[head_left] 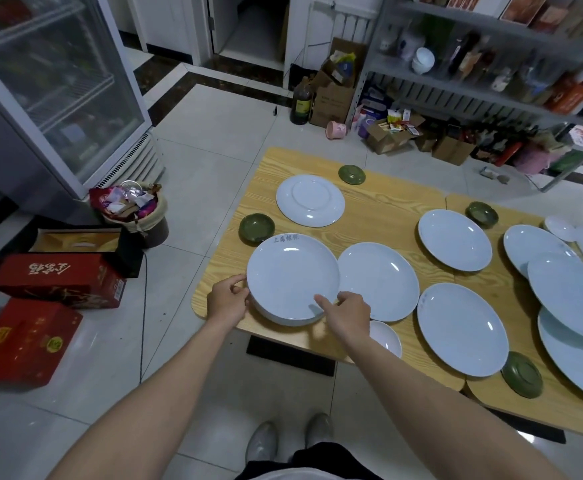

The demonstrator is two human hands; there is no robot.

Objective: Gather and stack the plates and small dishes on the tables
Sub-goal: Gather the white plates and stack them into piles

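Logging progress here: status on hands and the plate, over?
Both hands gripping: left hand, right hand, on lettered plate rim. Right edge tight against another plate; small white dish by right wrist.

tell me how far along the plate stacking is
Early. Done: only the overlapping plates at far right. In hand: left hand and right hand grip the near-left plate, apparently atop another. Left: the upturned plate, three single plates, four green dishes and a small white bowl lie scattered.
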